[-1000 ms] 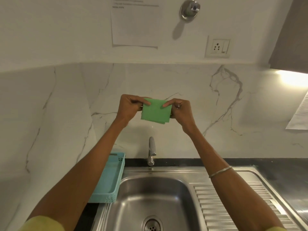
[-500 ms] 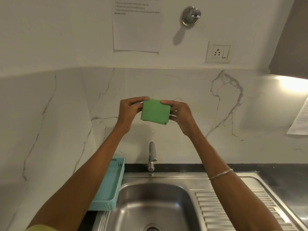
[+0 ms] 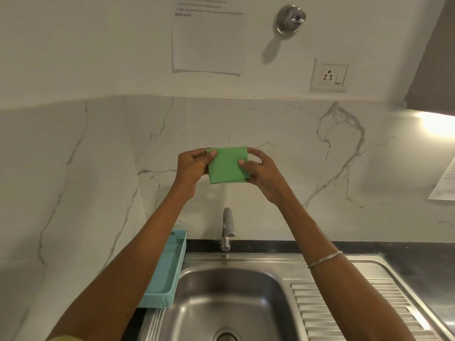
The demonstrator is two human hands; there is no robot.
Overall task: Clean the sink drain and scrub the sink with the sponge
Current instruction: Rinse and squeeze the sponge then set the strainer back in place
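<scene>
A thin green sponge [image 3: 226, 166], folded flat, is held up in front of the marble wall, well above the tap. My left hand [image 3: 193, 164] pinches its left edge and my right hand [image 3: 262, 172] pinches its right edge. Below, the steel sink [image 3: 229, 299] sits with its drain [image 3: 225, 335] showing at the bottom edge of the view, partly cut off. The tap [image 3: 227, 228] stands behind the basin.
A light blue plastic tray [image 3: 166, 274] lies left of the sink, against the wall. The ribbed draining board [image 3: 344, 311] is to the right, with black counter [image 3: 423, 267] beyond. A socket [image 3: 331, 75], a wall valve [image 3: 289, 19] and a paper sheet [image 3: 208, 43] are on the wall.
Both hands have smoothed and squared the sponge between them, holding it flatter. The view has tilted upward a little, so less of the sink shows.
</scene>
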